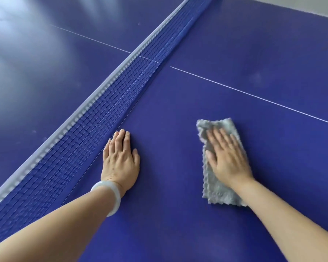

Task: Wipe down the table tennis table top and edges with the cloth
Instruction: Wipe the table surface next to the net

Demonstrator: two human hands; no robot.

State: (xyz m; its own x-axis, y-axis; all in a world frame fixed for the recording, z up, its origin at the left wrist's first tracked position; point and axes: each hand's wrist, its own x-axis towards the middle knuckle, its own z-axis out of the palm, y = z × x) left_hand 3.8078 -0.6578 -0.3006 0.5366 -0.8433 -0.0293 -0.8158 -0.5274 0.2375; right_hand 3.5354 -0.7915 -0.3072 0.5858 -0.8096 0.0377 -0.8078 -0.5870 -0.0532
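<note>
The blue table tennis table top (178, 114) fills the view. A folded grey cloth (218, 193) lies flat on it at the lower right. My right hand (226, 154) presses on the cloth with straight, spread fingers and covers its middle. To the left, my left hand (120, 157) rests flat on the bare table top, fingers straight, close beside the foot of the net. A pale bangle sits on my left wrist.
The blue net (106, 103) with a white top band runs diagonally from the lower left to the top middle. A thin white centre line (254, 96) crosses the table on both sides of the net. The table's far edge (292, 5) shows at the top right.
</note>
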